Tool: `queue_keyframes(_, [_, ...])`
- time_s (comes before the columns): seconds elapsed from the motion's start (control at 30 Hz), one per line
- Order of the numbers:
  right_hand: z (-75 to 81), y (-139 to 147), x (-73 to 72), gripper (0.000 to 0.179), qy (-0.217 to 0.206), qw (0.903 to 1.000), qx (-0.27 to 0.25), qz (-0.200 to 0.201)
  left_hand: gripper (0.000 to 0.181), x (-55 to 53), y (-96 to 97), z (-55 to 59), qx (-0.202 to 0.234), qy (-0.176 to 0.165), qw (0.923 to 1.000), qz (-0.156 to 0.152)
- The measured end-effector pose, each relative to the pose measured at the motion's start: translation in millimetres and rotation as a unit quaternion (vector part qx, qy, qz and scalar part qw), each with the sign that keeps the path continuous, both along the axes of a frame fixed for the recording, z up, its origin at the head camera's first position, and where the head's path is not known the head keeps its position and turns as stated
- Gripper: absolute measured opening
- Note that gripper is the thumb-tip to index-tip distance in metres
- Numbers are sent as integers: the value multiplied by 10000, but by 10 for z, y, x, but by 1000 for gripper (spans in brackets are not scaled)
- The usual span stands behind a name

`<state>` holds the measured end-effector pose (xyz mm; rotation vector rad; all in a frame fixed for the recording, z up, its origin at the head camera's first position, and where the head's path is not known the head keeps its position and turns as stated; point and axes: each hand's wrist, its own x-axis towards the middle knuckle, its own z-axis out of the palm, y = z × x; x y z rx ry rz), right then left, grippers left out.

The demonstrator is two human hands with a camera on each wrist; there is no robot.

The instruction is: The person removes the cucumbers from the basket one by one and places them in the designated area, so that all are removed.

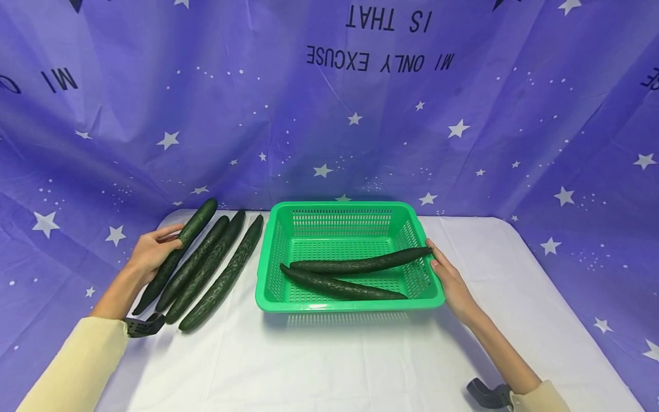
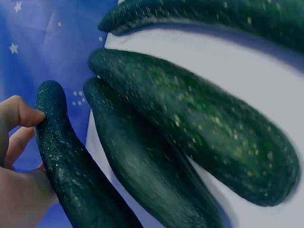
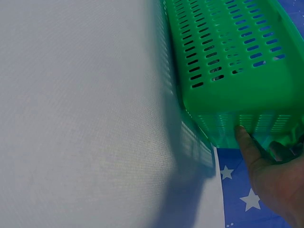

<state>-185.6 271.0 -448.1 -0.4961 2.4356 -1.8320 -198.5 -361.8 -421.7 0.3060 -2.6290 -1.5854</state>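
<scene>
Left hand (image 1: 149, 252), fingers closed, grips long dark-green cucumber (image 1: 198, 224), nine o'clock from green slotted plastic basket (image 1: 350, 307); right hand (image 1: 454, 287) touches three-o'clock side, grip unclear.

Draped booth w/ starry bkgd cloth (image 1: 288, 137)

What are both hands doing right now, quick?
Left hand: closed, holding the leftmost cucumber.
Right hand: touching the green basket at its right end; whether it grips cannot be told.
</scene>
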Motion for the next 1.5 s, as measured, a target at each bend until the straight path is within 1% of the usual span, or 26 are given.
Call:
queue_keyframes(0.23, [5, -6, 0, 56, -38, 10000, -24, 4, 59, -28, -109, -126, 322, -38, 9995, 31])
queue_keyframes(0.27, [4, -7, 0, 56, -41, 10000, -10, 2, 59, -30, -121, -142, 320, -53, 9995, 33])
queue_keyframes(0.33, [4, -9, 0, 56, -46, 10000, 7, -5, 59, -33, -139, -163, 114, -130, 9999, 7])
queue_keyframes(0.47, [3, -4, 2, 55, -16, 10000, -10, -7, 59, -50, -150, -204, 8, -198, 9997, -136])
queue_keyframes(0.63, [0, -12, 3, 55, 7, 10000, -3, 0, 57, -67, -150, -289, 184, -155, 9995, -188])
queue_keyframes(0.7, [0, -19, 6, 55, 1, 10000, 3, 8, 57, -64, -143, -312, 146, -170, 9996, -181])
queue_keyframes(0.73, [0, -22, 8, 55, 1, 10000, 1, 13, 56, -62, -137, -318, 97, -171, 9997, -175])
queue_keyframes(0.87, [5, -22, 14, 55, -10, 10000, 17, 9, 57, -58, -99, -325, 146, -141, 9998, -69])
queue_keyframes(1.07, [13, -9, 15, 55, -32, 10000, 80, -37, 60, -50, -28, -325, 369, -208, 9991, -3])
queue_keyframes(1.23, [21, -11, 18, 55, -35, 9999, 130, -61, 61, -41, 22, -323, 455, -229, 9986, 117])
queue_keyframes(1.43, [23, -10, 22, 55, -35, 9999, 143, -61, 60, -32, 79, -324, 275, -319, 9990, 133])
queue_keyframes(1.5, [24, -11, 25, 55, -34, 9999, 140, -55, 60, -31, 86, -328, 280, -333, 9989, 153])
